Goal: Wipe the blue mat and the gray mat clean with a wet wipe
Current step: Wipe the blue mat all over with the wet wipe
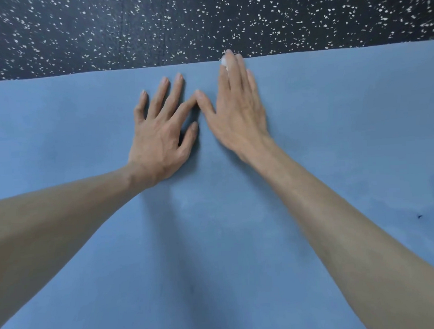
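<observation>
Dark speckled floor [153, 24], black rubber flecked with small white chips, fills the top band of the view, and below it a wide, smooth blue foam mat [90, 259] takes up everything else, its straight far edge running slightly uphill from left to right across the picture. On that far edge, a small white wet wipe [224, 61] shows only as a crumpled bit peeking out from under the fingertips of the right hand [235, 108]; most of it is hidden. The right hand lies flat with its fingers straight and close together, pressing the wipe down on the mat, its fingertips reaching to the mat's edge and just over the floor; the outline is blurred. Just beside it, the left hand [161, 137] rests palm down on the blue mat with its fingers spread and straight, grasping nothing. The left index fingertip touches or nearly touches the right thumb tip; which of the two cannot be told. Both bare forearms come in from the lower corners and lie over the mat, throwing soft shadows on it between them. Fainter, lighter patches mottle the mat's surface in the middle, and a tiny dark speck [419, 216] sits on it near the right side, well apart from the hands.
</observation>
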